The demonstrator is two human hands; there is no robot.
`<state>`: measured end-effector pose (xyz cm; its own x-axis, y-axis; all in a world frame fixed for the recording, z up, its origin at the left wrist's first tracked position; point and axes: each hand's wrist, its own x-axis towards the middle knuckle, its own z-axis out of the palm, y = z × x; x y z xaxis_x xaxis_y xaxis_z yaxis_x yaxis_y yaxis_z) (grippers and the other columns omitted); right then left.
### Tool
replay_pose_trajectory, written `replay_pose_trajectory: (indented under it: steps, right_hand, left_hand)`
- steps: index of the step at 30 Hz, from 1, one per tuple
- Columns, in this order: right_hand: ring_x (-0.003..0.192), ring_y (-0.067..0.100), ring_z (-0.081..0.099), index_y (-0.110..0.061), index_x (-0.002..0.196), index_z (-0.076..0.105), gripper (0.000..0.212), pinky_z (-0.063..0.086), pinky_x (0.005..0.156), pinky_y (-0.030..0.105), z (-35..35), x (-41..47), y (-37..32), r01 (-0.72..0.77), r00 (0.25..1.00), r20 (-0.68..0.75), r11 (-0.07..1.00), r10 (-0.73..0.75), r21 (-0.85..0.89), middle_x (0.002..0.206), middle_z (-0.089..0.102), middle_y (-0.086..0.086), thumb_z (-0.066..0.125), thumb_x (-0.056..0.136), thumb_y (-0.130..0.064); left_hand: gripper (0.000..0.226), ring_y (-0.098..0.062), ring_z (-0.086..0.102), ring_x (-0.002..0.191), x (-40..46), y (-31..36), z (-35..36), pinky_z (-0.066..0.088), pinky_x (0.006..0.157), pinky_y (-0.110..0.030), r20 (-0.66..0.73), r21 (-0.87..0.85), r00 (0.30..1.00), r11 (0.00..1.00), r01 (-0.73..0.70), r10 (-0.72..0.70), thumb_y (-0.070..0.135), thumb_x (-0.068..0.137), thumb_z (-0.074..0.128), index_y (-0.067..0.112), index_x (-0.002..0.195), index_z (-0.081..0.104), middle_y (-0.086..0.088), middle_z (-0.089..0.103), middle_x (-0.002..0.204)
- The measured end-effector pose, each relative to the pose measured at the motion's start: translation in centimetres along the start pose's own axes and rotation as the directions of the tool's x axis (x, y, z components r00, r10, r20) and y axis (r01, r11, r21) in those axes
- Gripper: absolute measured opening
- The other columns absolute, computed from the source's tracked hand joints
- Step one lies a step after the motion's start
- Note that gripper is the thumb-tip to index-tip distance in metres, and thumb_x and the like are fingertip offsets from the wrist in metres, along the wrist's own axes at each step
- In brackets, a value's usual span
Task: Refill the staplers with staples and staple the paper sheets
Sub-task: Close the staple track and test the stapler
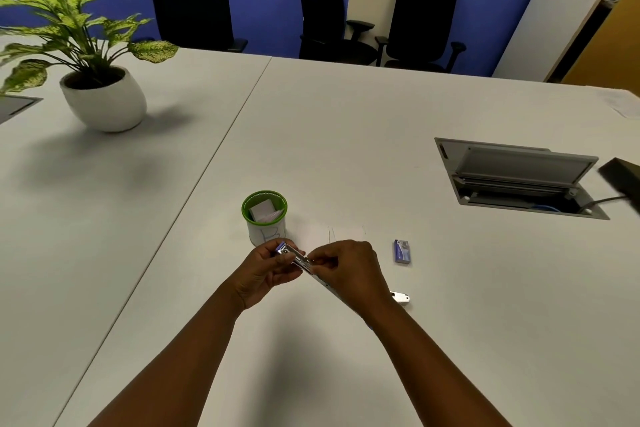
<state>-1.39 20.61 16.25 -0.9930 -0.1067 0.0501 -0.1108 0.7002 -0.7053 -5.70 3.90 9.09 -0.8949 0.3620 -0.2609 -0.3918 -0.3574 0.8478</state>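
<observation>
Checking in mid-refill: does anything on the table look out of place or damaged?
Nothing damaged or spilled. Only oddity: a small metal piece lies loose on the table beside the right hand, apart from the stapler both hands hold.

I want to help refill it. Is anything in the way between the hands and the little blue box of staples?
No, nothing visible: the blue staple box lies on bare table beside the right hand, which, with the left hand, holds the stapler.

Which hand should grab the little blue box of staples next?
Probably the right hand: the staple box lies on the table just to its right, while the left hand grips the stapler on the far side.
</observation>
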Motion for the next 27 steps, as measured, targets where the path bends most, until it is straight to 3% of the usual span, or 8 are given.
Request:
replay_pose_trajectory:
  steps: [2, 5, 10, 12, 17, 20, 23, 27]
  right_hand:
    - [0.082, 0.011, 0.066, -0.019, 0.1, 0.073, 0.02, 0.04, 0.065, 0.003, 0.01, -0.03, -0.07, 0.001, 1.0, 0.012, 0.999, -0.001, -0.036, 0.095, 0.075, 0.003, 0.066, 0.082, -0.022]
    - [0.082, 0.011, 0.064, -0.021, 0.101, 0.072, 0.021, 0.032, 0.056, -0.003, -0.08, 0.05, 0.01, -0.007, 0.999, 0.035, 0.998, 0.009, -0.069, 0.097, 0.074, 0.003, 0.064, 0.082, -0.021]
    - [0.08, 0.008, 0.063, -0.018, 0.101, 0.072, 0.021, 0.033, 0.056, -0.003, -0.11, 0.1, 0.12, -0.048, 0.998, 0.042, 0.997, 0.051, -0.057, 0.096, 0.074, 0.003, 0.066, 0.08, -0.019]
    - [0.077, 0.006, 0.062, -0.017, 0.1, 0.072, 0.021, 0.033, 0.057, -0.004, -0.1, 0.17, 0.19, -0.067, 0.997, 0.03, 0.997, 0.068, -0.036, 0.094, 0.074, 0.004, 0.068, 0.08, -0.019]
    - [0.075, 0.008, 0.064, -0.014, 0.095, 0.072, 0.019, 0.045, 0.069, 0.01, -0.35, 0.21, 0.3, -0.104, 0.994, 0.032, 0.995, 0.103, 0.008, 0.09, 0.074, 0.004, 0.071, 0.077, -0.018]
    - [0.076, 0.011, 0.066, -0.014, 0.09, 0.072, 0.015, 0.049, 0.073, 0.018, -0.37, 0.13, 0.16, -0.102, 0.994, 0.045, 0.995, 0.101, 0.016, 0.087, 0.074, 0.004, 0.072, 0.076, -0.017]
    - [0.077, 0.011, 0.066, -0.013, 0.09, 0.072, 0.015, 0.046, 0.07, 0.014, -0.38, 0.28, 0.19, -0.101, 0.994, 0.049, 0.995, 0.101, 0.0, 0.087, 0.074, 0.004, 0.073, 0.076, -0.018]
    - [0.074, 0.008, 0.063, -0.013, 0.089, 0.073, 0.015, 0.039, 0.064, 0.005, -0.35, 0.46, 0.26, -0.094, 0.994, 0.06, 0.996, 0.094, -0.006, 0.088, 0.074, 0.004, 0.073, 0.075, -0.019]
  left_hand:
    - [0.047, -0.017, 0.072, 0.07, 0.1, 0.0, 0.03, 0.058, 0.057, -0.025, -0.004, 0.0, 1.0, 1.0, 0.0, 0.0, 0.028, 0.033, 0.093, 0.016, 0.073, 0.071, -0.007, 0.074, 0.077]
    - [0.017, -0.015, 0.072, 0.069, 0.08, -0.03, 0.1, 0.058, 0.057, -0.024, -0.005, -0.005, 1.0, 1.0, 0.003, -0.003, 0.013, 0.056, 0.074, 0.017, 0.073, 0.071, -0.006, 0.074, 0.076]
    - [0.02, -0.013, 0.071, 0.068, 0.29, -0.28, -0.14, 0.058, 0.057, -0.023, -0.009, 0.013, 0.999, 0.999, 0.035, -0.035, -0.007, 0.085, 0.048, 0.01, 0.087, 0.058, -0.002, 0.075, 0.074]
    - [0.022, -0.013, 0.071, 0.067, 0.37, -0.28, -0.23, 0.058, 0.057, -0.023, -0.008, 0.006, 0.999, 0.999, 0.044, -0.044, -0.007, 0.088, 0.044, 0.01, 0.087, 0.058, -0.002, 0.075, 0.073]
    - [0.016, -0.015, 0.071, 0.067, 0.44, -0.17, -0.13, 0.058, 0.056, -0.024, -0.001, -0.001, 1.0, 1.0, 0.007, -0.007, 0.003, 0.066, 0.067, 0.015, 0.077, 0.068, -0.004, 0.074, 0.074]
    - [0.014, -0.014, 0.071, 0.067, 0.61, -0.32, -0.12, 0.058, 0.056, -0.024, 0.0, -0.007, 1.0, 1.0, 0.018, -0.018, 0.002, 0.071, 0.066, 0.014, 0.079, 0.066, -0.005, 0.074, 0.076]
    - [0.035, -0.015, 0.072, 0.068, 0.66, -0.29, 0.0, 0.058, 0.056, -0.024, 0.026, -0.012, 1.0, 1.0, 0.015, -0.014, 0.024, 0.041, 0.09, 0.018, 0.071, 0.073, -0.006, 0.074, 0.077]
    - [0.042, -0.014, 0.071, 0.068, 0.66, -0.31, 0.04, 0.057, 0.056, -0.023, 0.04, -0.018, 0.999, 1.0, 0.02, -0.019, 0.028, 0.036, 0.092, 0.019, 0.072, 0.072, -0.007, 0.073, 0.079]
